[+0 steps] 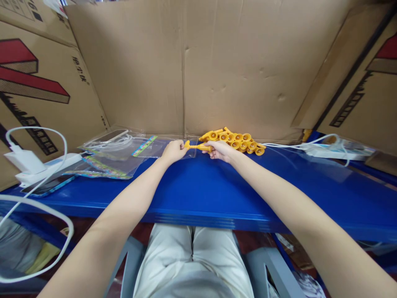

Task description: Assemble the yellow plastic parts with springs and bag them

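Between my two hands, just above the blue tabletop, is a yellow plastic piece with a ribbed stem [195,146]. My left hand [174,151] is closed in a pinch at its left end, where a small flared part shows. Wrapped round the thicker right end, my right hand [221,150] hides part of it. Right behind and beside my right hand lies a pile of yellow plastic horn-shaped pieces [238,140], most with their round cupped ends facing me. Clear plastic bags with a coloured printed strip [105,165] lie left of my left hand.
The blue table [198,186] has its front edge at my lap. Behind it stands a cardboard wall [235,70]. At the left are a white power strip [49,169] with a charger and cable, and a phone [51,185]. Another white power strip [338,152] lies at the right.
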### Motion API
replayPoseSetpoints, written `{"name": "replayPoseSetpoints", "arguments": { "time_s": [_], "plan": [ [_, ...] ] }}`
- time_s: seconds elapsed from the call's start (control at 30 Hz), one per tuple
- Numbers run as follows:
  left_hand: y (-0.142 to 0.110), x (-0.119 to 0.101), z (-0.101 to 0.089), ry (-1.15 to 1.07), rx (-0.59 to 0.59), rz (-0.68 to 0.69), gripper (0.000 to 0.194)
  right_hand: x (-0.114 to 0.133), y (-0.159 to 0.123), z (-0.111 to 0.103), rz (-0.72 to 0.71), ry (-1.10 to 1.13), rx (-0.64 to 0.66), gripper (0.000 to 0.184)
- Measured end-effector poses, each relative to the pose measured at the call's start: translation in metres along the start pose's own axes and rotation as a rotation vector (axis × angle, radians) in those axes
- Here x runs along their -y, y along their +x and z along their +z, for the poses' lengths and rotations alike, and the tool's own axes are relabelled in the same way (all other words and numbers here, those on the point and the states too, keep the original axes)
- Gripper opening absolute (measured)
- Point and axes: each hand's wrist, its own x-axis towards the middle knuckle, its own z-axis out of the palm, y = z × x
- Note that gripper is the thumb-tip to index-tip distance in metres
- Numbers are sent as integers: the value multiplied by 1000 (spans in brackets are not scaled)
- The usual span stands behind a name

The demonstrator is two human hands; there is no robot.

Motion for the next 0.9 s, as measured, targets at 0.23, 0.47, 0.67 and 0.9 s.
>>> {"name": "replayPoseSetpoints", "arguments": {
  "time_s": [0.23,0.47,0.67,0.9],
  "plan": [
    [0,-5,2,-56,-43,105,9,-2,-6,4,53,-149,161,4],
    [3,0,0,-19,54,108,30,-7,-8,1,-193,-575,179,29],
    [5,32,-27,173,-160,-442,43,-7,-8,4,-574,-1092,59,7],
    [10,78,-38,-28,-51,-686,68,-6,-10,4,-571,-1027,124,11]
  ]
}}
